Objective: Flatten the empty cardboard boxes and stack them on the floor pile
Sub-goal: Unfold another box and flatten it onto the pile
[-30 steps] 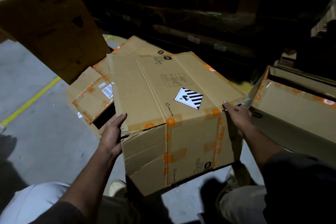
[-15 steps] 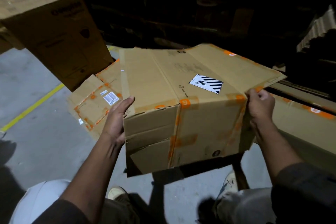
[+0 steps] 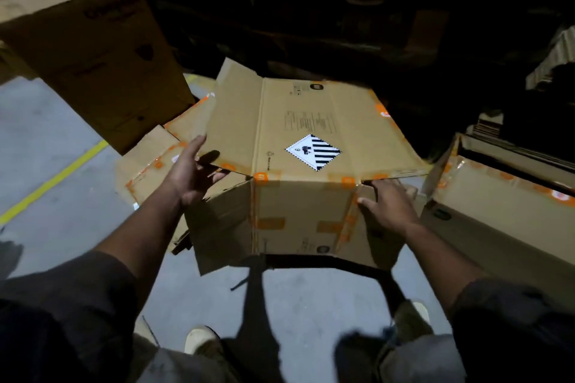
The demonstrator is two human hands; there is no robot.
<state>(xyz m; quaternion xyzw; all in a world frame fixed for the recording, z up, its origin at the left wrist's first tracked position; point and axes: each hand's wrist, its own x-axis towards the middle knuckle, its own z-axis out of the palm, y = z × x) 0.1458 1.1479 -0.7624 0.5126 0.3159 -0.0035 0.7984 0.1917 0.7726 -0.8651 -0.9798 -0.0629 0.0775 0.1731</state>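
A brown cardboard box [image 3: 298, 214] with orange tape and a black-striped diamond label [image 3: 312, 151] is held above the grey floor in front of me. Its top panel spreads wide, with flaps sticking out left and right. My left hand [image 3: 194, 174] grips the left flap, thumb on top and fingers underneath. My right hand [image 3: 387, 205] presses flat on the right side flap, which folds inward under the top panel. Behind the box, to the left, flattened boxes [image 3: 149, 162] lie in a pile on the floor.
A large brown carton [image 3: 87, 50] stands at the back left. An open taped box [image 3: 504, 205] sits at the right. A yellow line [image 3: 53, 179] crosses the grey floor at left. My shoes [image 3: 199, 339] are below. The background is dark.
The box has turned and its side flaps have swung out. My left hand moved from the box's side wall to the left flap; my right hand shifted from the top corner to the side flap.
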